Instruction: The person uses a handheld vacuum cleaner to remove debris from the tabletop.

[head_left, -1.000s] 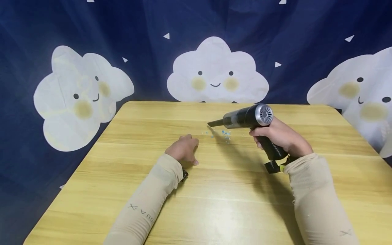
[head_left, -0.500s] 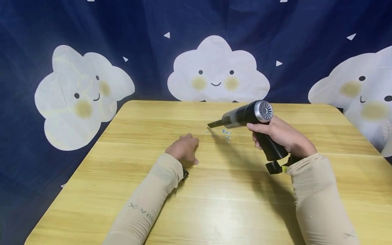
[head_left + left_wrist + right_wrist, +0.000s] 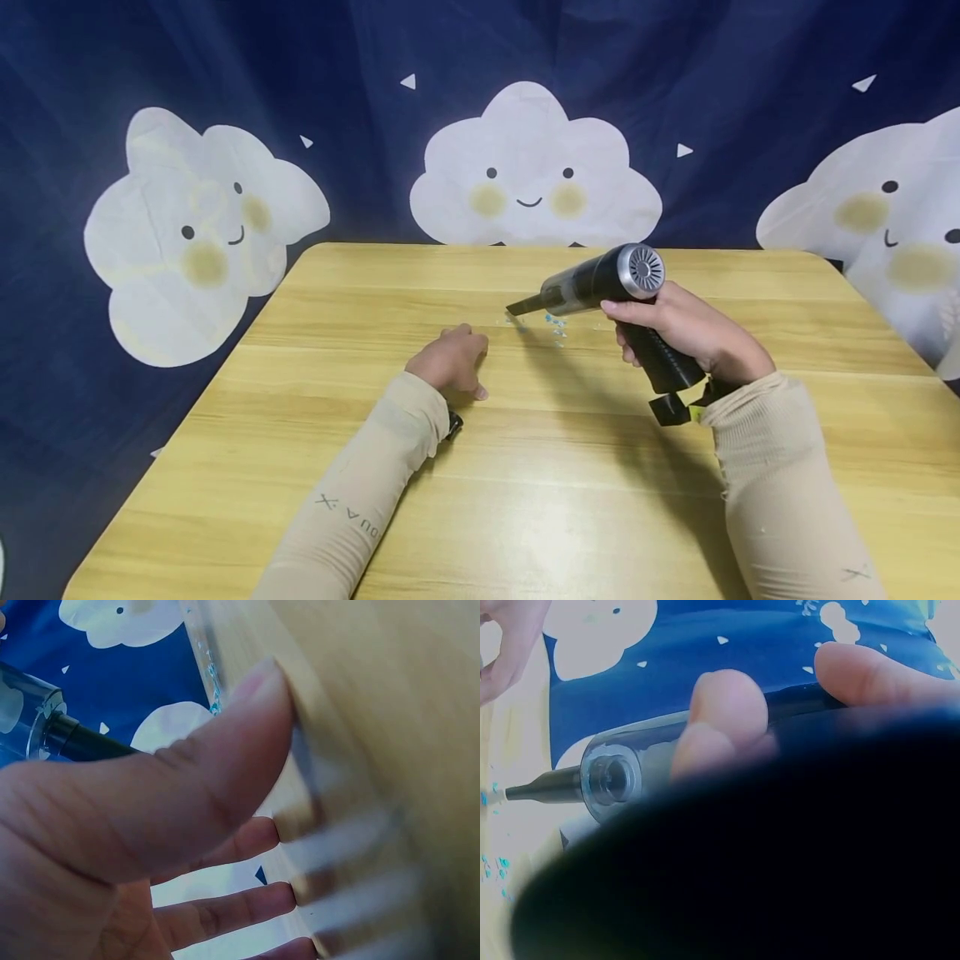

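Note:
My right hand (image 3: 693, 333) grips the black handle of a handheld vacuum cleaner (image 3: 592, 279), its thumb along the side below the silver vented end. The narrow nozzle (image 3: 527, 305) points left and down, its tip low over the table by small blue scraps (image 3: 556, 321). In the right wrist view the clear dust chamber (image 3: 611, 780) shows, while the dark handle blocks much of the picture. Left of the scraps, my left hand (image 3: 450, 360) holds nothing. Its fingers (image 3: 232, 911) reach out fairly straight with the tips at the tabletop, as the left wrist view shows.
A light wooden table (image 3: 480, 500) spreads under both arms. Behind it hangs a dark blue curtain (image 3: 360, 125) printed with white clouds. A small black device (image 3: 454, 425) sits at the left wrist and another black piece (image 3: 669, 410) at the right wrist.
The vacuum cleaner's vented end has risen slightly, and my right thumb has shifted a little up and to the left. The left hand stays in place.

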`<act>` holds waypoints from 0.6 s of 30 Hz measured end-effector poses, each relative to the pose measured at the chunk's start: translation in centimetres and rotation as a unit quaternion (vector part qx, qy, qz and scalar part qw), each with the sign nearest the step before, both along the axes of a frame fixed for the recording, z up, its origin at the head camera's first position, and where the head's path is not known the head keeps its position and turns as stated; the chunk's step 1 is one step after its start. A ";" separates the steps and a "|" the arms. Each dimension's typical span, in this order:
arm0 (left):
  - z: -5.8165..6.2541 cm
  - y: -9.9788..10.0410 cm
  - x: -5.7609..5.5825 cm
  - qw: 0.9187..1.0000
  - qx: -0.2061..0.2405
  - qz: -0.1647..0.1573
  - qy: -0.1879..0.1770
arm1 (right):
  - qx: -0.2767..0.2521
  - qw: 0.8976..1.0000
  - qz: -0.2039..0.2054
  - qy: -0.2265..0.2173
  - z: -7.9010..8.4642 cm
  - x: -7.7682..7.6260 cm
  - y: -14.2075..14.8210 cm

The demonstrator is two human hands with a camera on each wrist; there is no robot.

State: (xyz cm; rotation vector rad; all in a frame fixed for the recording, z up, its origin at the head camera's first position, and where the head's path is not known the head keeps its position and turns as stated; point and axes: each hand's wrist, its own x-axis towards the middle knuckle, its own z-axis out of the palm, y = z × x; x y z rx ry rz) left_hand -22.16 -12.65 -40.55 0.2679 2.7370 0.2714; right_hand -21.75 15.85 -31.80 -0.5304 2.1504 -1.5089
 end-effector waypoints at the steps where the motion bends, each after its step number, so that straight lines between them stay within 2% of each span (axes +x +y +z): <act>1: 0.0 0.0 0.0 1.000 -0.002 0.000 0.001 | 0.000 1.000 0.001 0.001 0.0 0.0 0.0; 18: 0.1 0.1 0.1 1.000 -0.003 0.000 0.000 | 0.016 1.000 0.003 0.014 -0.1 0.1 0.0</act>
